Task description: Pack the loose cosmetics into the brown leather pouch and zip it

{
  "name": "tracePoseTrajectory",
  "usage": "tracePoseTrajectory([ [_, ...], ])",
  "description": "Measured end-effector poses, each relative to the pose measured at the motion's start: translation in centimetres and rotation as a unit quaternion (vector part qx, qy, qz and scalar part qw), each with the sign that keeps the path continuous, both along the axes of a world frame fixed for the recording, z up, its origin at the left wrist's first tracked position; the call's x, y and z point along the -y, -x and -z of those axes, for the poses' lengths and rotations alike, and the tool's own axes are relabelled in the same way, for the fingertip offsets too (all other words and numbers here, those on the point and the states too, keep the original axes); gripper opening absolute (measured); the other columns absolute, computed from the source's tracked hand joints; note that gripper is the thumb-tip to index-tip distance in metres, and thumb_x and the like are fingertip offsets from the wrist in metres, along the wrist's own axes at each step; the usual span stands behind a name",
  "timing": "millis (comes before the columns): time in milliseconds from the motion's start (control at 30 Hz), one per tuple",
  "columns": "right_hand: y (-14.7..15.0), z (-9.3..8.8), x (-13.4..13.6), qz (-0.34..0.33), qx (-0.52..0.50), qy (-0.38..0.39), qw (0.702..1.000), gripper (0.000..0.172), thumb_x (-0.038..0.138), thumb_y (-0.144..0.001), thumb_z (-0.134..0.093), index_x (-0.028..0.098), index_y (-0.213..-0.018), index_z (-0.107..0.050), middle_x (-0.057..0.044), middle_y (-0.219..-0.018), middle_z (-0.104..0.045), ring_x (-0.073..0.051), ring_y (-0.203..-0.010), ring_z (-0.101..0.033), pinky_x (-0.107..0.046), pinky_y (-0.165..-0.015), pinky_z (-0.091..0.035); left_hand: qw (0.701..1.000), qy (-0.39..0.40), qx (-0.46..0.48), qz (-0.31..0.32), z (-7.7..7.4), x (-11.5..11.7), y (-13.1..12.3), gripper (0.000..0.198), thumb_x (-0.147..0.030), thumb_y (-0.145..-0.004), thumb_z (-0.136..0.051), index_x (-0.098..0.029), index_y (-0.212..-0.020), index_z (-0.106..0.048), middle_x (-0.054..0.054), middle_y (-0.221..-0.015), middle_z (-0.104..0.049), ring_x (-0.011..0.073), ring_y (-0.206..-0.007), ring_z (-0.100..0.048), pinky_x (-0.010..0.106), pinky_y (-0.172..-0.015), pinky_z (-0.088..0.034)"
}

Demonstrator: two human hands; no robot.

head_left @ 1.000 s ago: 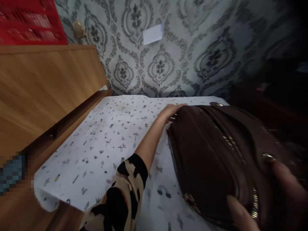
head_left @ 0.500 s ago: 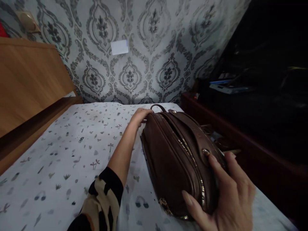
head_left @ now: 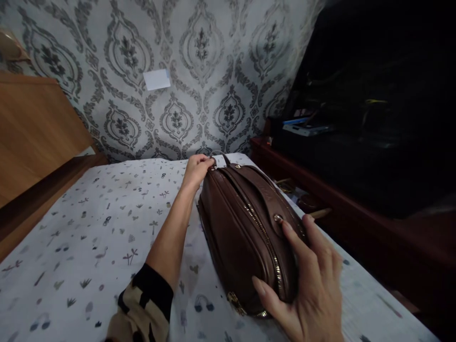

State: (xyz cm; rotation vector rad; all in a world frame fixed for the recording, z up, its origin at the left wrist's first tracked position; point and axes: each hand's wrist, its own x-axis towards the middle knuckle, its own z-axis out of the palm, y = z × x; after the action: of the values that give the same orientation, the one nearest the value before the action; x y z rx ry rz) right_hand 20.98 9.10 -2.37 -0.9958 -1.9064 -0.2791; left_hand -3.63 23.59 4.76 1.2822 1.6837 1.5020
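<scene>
A brown leather bag (head_left: 231,232) with gold zipper teeth (head_left: 261,230) lies on a patterned white sheet (head_left: 117,247). Its carry strap (head_left: 261,190) runs along the top, fixed by round metal studs. My left hand (head_left: 196,168) is closed at the bag's far end, beside a thin loop; its fingertips pinch a small part there, which I cannot make out fully. Around the near end curves my right hand (head_left: 309,280), thumb on one side and fingers by the near stud. A gold zipper pull (head_left: 235,301) hangs at the near lower corner.
A wooden panel (head_left: 39,128) stands at left. On the right, a dark red ledge (head_left: 342,213) borders the sheet, with several items in the gap beside it. A blue-and-grey object (head_left: 306,127) lies among dark things. Patterned wallpaper (head_left: 199,90) carries a white card (head_left: 156,80).
The view has shifted to the right, so the bag and both hands sit further left. My left fingers show more plainly at the bag's far end. My right hand keeps its hold.
</scene>
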Motion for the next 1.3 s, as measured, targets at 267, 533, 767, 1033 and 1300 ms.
tracePoseTrajectory([
  [267, -0.2, -0.6, -0.1, -0.038, -0.007, 0.001, 0.999, 0.078, 0.062, -0.097, -0.052, 0.019, -0.159, -0.034, -0.021, -0.152, -0.05, -0.046, -0.142, -0.043, -0.066, -0.106, -0.044, 0.998, 0.052, -0.011, 0.037, -1.0, -1.5, -0.4, 0.015, -0.018, -0.079, -0.065, -0.019, -0.066, -0.057, -0.004, -0.062, -0.057, 0.0126, -0.065, -0.055, 0.024, -0.06, -0.037],
  [533, 0.0, -0.7, 0.1, -0.038, -0.024, -0.005, 0.999, 0.071, 0.059, -0.097, -0.053, 0.013, -0.15, -0.044, -0.023, -0.149, -0.052, -0.046, -0.139, -0.044, -0.065, -0.105, -0.045, 0.956, 0.233, -0.124, 0.129, -3.7, -5.9, -2.1, 0.025, -0.037, -0.097, -0.067, -0.014, -0.107, -0.067, 0.005, -0.101, -0.07, 0.0159, -0.086, -0.068, 0.034, -0.077, -0.059],
  [767, 0.0, -0.7, 0.2, -0.038, -0.028, -0.004, 0.999, 0.067, 0.056, -0.097, -0.053, 0.013, -0.148, -0.044, -0.022, -0.15, -0.051, -0.045, -0.14, -0.043, -0.064, -0.105, -0.046, 0.953, 0.227, -0.157, 0.129, -3.4, -6.2, -3.2, 0.038, -0.039, -0.098, -0.066, -0.016, -0.128, -0.063, 0.01, -0.129, -0.065, 0.0254, -0.112, -0.066, 0.045, -0.094, -0.059],
  [1033, 0.1, -0.7, 0.1, -0.042, -0.038, -0.016, 0.998, 0.07, 0.059, -0.096, -0.053, 0.013, -0.147, -0.045, -0.022, -0.149, -0.052, -0.045, -0.139, -0.044, -0.064, -0.104, -0.046, 0.968, 0.185, -0.13, 0.111, -3.5, -5.6, -3.1, 0.038, -0.039, -0.098, -0.066, -0.017, -0.129, -0.062, 0.01, -0.131, -0.064, 0.0251, -0.113, -0.066, 0.046, -0.095, -0.059],
  [1300, -0.2, -0.7, 0.3, -0.045, -0.024, -0.004, 0.999, 0.066, 0.059, -0.095, -0.055, 0.015, -0.144, -0.049, -0.02, -0.152, -0.048, -0.044, -0.14, -0.041, -0.063, -0.105, -0.045, 0.979, 0.096, -0.081, 0.159, -3.9, -4.7, -3.3, 0.025, -0.035, -0.098, -0.066, -0.013, -0.11, -0.067, 0.006, -0.105, -0.07, 0.0172, -0.091, -0.069, 0.036, -0.082, -0.06],
])
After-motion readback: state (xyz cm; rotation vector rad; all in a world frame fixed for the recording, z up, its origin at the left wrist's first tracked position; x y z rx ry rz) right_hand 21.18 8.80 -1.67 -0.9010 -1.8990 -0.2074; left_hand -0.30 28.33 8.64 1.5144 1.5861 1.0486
